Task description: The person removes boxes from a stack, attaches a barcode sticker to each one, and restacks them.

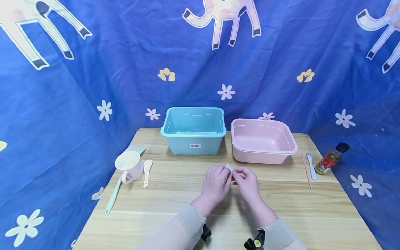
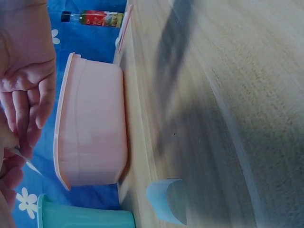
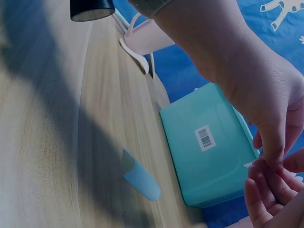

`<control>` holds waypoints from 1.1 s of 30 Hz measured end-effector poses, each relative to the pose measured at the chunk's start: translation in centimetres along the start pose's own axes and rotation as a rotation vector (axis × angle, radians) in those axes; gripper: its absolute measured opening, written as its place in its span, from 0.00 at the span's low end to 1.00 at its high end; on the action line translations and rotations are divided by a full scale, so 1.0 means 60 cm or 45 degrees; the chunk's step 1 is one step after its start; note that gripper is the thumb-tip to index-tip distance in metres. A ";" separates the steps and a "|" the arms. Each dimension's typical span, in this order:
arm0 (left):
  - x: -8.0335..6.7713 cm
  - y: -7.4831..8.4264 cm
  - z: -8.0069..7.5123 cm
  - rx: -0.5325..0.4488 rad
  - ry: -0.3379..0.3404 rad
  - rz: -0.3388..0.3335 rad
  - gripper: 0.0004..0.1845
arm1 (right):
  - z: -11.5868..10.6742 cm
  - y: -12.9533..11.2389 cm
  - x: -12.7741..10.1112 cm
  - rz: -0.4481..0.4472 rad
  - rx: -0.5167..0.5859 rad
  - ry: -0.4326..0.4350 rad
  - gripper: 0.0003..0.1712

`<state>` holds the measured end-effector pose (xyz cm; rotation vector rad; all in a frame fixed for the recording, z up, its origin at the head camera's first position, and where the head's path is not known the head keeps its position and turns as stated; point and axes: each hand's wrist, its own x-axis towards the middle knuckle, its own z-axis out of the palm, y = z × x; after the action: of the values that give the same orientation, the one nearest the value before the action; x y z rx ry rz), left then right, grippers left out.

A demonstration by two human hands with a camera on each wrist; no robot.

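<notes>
My left hand [image 1: 215, 184] and right hand [image 1: 248, 182] meet over the middle of the table, fingertips close together. Between them they pinch a small, thin white piece with a pointed tip [image 2: 33, 167], raised above the tabletop. Most of it is hidden by the fingers, and I cannot tell its kind. A spot of red shows beside the fingertips in the head view. Below the hands, a small pale blue curled sheet [image 3: 142, 178] lies on the wood, also visible in the left wrist view.
Behind the hands stand a teal tub [image 1: 195, 145] and a pink tub [image 1: 262, 156]. On the left are a white mug [image 1: 129, 165], a white spoon [image 1: 147, 173] and a green-handled spatula [image 1: 113, 198]. A pink knife [image 1: 306, 172], blue fork [image 1: 311, 166] and dark-capped bottle [image 1: 329, 161] lie right.
</notes>
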<state>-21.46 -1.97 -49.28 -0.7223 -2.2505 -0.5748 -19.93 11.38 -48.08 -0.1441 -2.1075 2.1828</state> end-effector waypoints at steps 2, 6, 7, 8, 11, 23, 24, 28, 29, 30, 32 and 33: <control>0.001 0.000 -0.001 0.007 0.010 0.008 0.03 | 0.000 -0.001 -0.001 0.003 0.002 -0.015 0.10; 0.006 0.001 -0.003 -0.071 -0.017 -0.080 0.02 | -0.002 -0.002 -0.001 -0.021 -0.011 -0.006 0.10; 0.008 0.001 -0.004 -0.137 -0.032 -0.150 0.02 | -0.004 -0.001 0.000 -0.031 -0.022 0.009 0.10; 0.010 0.002 -0.005 -0.224 -0.054 -0.249 0.02 | -0.006 -0.001 0.001 -0.041 -0.039 0.031 0.11; 0.018 0.004 -0.007 -0.611 -0.076 -0.632 0.02 | -0.012 0.002 0.005 -0.035 -0.064 0.093 0.13; 0.033 0.010 -0.021 -1.349 -0.070 -1.289 0.10 | -0.030 0.015 0.015 0.104 0.076 0.072 0.10; 0.036 0.014 -0.027 -1.349 -0.075 -1.276 0.10 | -0.032 0.016 0.016 0.099 0.064 0.080 0.09; 0.032 0.011 -0.009 -1.340 -0.098 -1.245 0.09 | -0.042 0.017 0.016 0.063 -0.023 0.114 0.08; 0.029 0.007 0.004 -1.335 -0.105 -1.240 0.09 | -0.045 0.017 0.016 0.050 -0.058 0.125 0.09; 0.026 0.004 0.016 -1.326 -0.114 -1.238 0.09 | -0.047 0.016 0.016 0.036 -0.094 0.134 0.09; 0.024 0.001 0.032 -1.304 -0.139 -1.228 0.09 | -0.054 0.016 0.016 0.015 -0.165 0.157 0.09; 0.025 0.002 0.037 -1.286 -0.153 -1.217 0.08 | -0.058 0.017 0.017 0.007 -0.198 0.166 0.09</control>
<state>-23.36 -0.10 -49.63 -0.0164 -2.2231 -2.2452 -20.48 14.93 -49.20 -0.2964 -2.2030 1.9529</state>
